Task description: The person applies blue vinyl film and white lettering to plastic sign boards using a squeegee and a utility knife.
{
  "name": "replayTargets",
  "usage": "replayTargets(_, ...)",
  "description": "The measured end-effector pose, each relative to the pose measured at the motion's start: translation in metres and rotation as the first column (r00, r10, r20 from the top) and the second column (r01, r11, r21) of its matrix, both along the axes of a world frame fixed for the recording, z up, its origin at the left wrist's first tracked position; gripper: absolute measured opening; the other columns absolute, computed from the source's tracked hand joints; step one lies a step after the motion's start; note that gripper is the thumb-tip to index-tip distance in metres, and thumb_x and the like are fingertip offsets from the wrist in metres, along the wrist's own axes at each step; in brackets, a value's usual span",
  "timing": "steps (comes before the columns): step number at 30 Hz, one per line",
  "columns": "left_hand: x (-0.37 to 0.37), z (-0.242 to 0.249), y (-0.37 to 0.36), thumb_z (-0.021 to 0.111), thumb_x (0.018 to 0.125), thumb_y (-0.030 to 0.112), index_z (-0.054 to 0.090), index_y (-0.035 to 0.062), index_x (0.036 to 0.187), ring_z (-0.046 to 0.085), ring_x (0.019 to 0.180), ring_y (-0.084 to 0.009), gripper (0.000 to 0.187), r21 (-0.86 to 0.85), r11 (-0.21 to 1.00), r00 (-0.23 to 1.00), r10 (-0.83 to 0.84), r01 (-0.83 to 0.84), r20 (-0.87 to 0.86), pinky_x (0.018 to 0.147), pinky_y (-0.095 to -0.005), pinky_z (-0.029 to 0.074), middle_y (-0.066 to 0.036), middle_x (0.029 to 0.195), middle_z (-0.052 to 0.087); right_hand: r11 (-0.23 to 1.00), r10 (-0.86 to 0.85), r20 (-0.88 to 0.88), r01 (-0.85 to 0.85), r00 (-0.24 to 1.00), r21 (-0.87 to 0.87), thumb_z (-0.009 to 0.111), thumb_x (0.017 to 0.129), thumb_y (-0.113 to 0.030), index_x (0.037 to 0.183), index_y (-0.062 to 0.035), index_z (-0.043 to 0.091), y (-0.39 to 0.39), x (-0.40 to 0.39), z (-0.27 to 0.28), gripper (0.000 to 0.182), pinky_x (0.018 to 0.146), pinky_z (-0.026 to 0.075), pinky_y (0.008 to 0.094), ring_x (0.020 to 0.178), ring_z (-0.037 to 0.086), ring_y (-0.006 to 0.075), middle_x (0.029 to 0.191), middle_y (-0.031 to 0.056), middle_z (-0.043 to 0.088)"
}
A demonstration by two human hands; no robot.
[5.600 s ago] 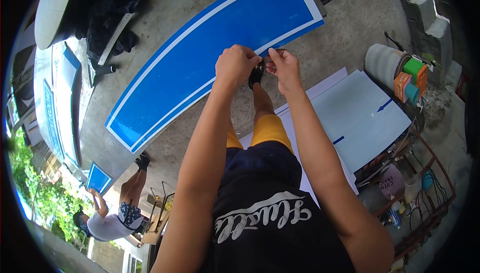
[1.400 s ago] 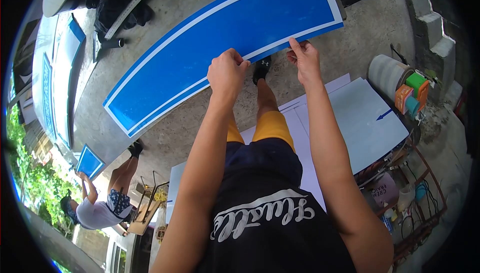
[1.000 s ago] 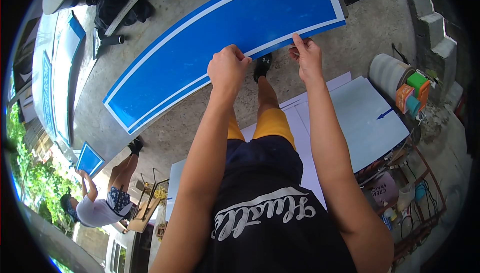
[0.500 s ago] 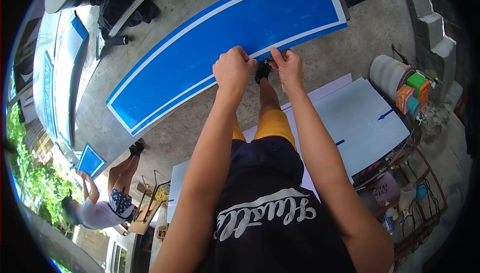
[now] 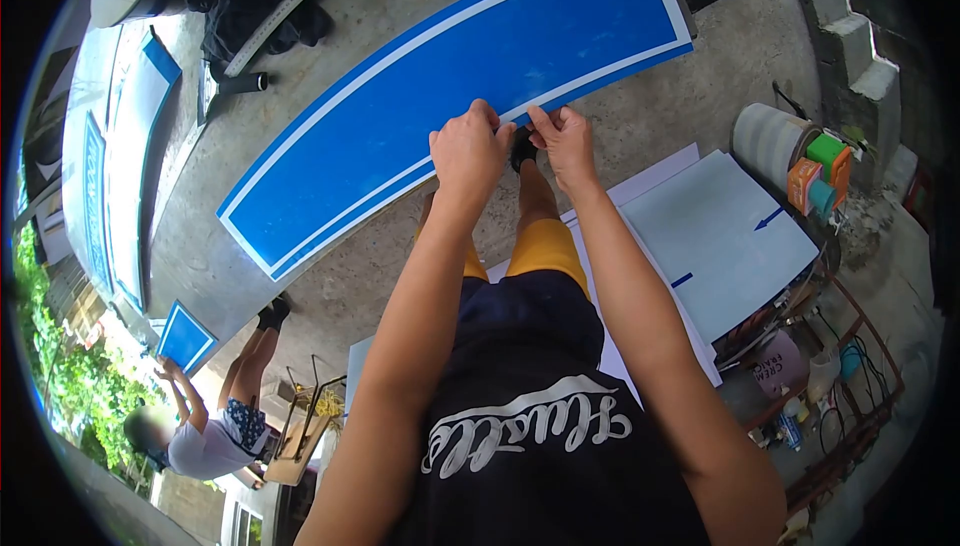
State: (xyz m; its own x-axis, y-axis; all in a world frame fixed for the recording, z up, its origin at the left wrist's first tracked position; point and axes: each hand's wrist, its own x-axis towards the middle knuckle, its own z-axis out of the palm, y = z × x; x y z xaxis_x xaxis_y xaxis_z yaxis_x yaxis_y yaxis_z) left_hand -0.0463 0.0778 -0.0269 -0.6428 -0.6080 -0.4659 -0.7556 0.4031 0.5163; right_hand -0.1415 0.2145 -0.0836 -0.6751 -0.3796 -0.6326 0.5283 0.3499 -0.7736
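Observation:
A long, curved blue sign panel with a white border line lies on a grey table. My left hand is closed at the panel's near edge, its fingers curled and its thumb toward my other hand. Just to the right, my right hand pinches the same edge between thumb and forefinger. Whether the fingers hold the panel itself or a thin strip along its border cannot be made out. Left of my hands, a white band runs along the outer edge, beyond the inner white line.
A co-worker at lower left holds a small blue panel. Dark cloth, a ruler and a black-handled tool lie on the table. Behind me are a pale board, a roll and a cluttered rack.
My right hand has shifted slightly left along the edge, closer to my left hand. The view has moved slightly. The co-worker's small panel is a little lower in the view.

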Motion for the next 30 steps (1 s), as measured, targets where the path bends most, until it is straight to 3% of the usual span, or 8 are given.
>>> replayTargets(5,0.008,-0.008,-0.004,0.074,0.095,0.022,0.066,0.0088,0.109,0.074,0.088,-0.035,0.021,-0.048,0.994,0.988,-0.102,0.097,-0.118,0.079,-0.0481,0.047,-0.011,0.086,0.078,0.999,0.013,0.002,-0.013,1.0,0.03,0.083,0.097,-0.03,0.09,-0.0025,0.072,0.003,-0.002,-0.002,0.031,0.063,0.054,0.0232,0.069,0.064,0.0079,0.083,0.0026,0.073)
replayTargets(16,0.029,0.003,-0.032,0.066,0.102,0.03,0.059,0.0102,0.112,0.073,0.091,-0.0365,0.023,-0.016,0.948,0.948,-0.316,0.317,0.035,0.081,-0.0502,0.043,-0.012,0.087,0.076,0.999,-0.023,0.022,0.022,0.999,0.038,0.085,0.095,-0.03,0.087,-0.0048,0.071,0.001,0.0,0.002,0.03,0.065,0.055,0.0249,0.067,0.065,0.0093,0.083,0.0025,0.073)
replayTargets(23,0.067,-0.002,-0.04,0.059,0.107,0.029,0.059,0.0113,0.111,0.072,0.091,-0.034,0.018,-0.051,0.96,0.961,-0.272,0.275,0.055,0.08,-0.0499,0.043,-0.009,0.085,0.075,0.996,0.061,0.005,-0.062,0.998,0.064,0.085,0.094,-0.035,0.092,-0.0071,0.071,0.004,-0.008,-0.002,0.031,0.069,0.056,0.0284,0.072,0.066,0.011,0.085,0.0018,0.073)
replayTargets(30,0.104,0.005,-0.053,0.059,0.107,0.029,0.06,0.0127,0.107,0.071,0.089,-0.0307,0.016,-0.157,0.948,0.958,-0.259,0.276,0.121,0.08,-0.0474,0.043,-0.008,0.083,0.075,0.998,0.037,0.016,-0.038,0.999,0.044,0.085,0.095,-0.03,0.089,-0.0042,0.071,0.003,-0.008,0.0,0.029,0.065,0.055,0.0255,0.068,0.066,0.0104,0.085,0.0039,0.075)
